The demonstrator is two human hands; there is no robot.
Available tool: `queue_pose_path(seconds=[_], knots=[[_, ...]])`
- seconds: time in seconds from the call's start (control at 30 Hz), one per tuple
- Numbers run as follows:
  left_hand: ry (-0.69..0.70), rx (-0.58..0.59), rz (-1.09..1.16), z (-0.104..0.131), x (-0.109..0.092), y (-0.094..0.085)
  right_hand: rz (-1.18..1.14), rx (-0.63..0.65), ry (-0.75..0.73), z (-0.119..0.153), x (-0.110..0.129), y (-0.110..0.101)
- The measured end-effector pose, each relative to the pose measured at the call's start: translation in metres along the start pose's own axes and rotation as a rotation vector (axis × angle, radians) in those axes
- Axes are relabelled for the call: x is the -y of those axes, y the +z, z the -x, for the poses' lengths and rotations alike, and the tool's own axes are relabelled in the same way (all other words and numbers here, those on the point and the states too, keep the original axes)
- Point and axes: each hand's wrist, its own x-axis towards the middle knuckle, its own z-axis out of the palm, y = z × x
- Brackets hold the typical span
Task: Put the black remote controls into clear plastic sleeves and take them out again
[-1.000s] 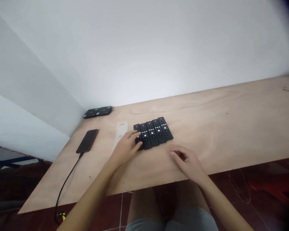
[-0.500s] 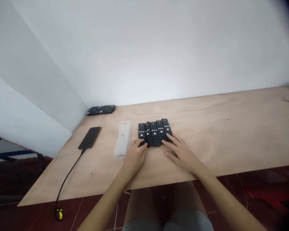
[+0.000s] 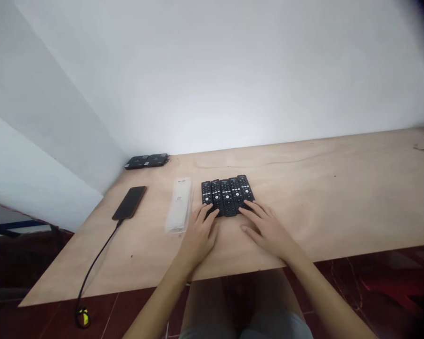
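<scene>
At six o'clock, left hand [image 3: 199, 234] and right hand [image 3: 271, 232], fingers loosely spread, touch the remotes [image 3: 227, 196]. One has straightened, evening the row.

Your left hand [image 3: 199, 234] touches the leftmost of five black remotes [image 3: 227, 195]; your right hand [image 3: 268, 230] touches the rightmost ones; left of the remotes lie clear plastic sleeves [image 3: 178, 205]; farther left lies a phone [image 3: 129, 203] with a black cable [image 3: 96, 260]; two black boxes [image 3: 146, 161] sit beyond the remotes, to their left, near the wall [image 3: 212, 80].

I have on pale gray shorts [image 3: 279, 325], lower than the tabletop [image 3: 321, 202]. My legs [image 3: 205, 296] are bare past them. My arms [image 3: 159, 301] and skinny fingers [image 3: 256, 208] are bare too.
</scene>
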Motion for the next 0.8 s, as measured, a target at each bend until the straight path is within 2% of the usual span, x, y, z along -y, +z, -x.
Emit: queue_pose_path(seconds=[0.17, 0.37, 0.6, 0.8], knots=[[-0.077, -0.07, 0.016, 0.001, 0.0, 0.0, -0.07, -0.041, -0.038, 0.002, 0.004, -0.005], [-0.165, -0.129, 0.028, -0.001, 0.003, -0.001, -0.019, 0.027, -0.045, 0.003, 0.004, 0.003], [-0.091, -0.099, -0.018, 0.003, 0.01, 0.005, 0.019, 0.041, -0.029, 0.003, 0.005, 0.003], [-0.089, -0.107, -0.021, 0.004, 0.009, 0.006, 0.033, 0.052, -0.028, 0.002, 0.007, 0.002]])
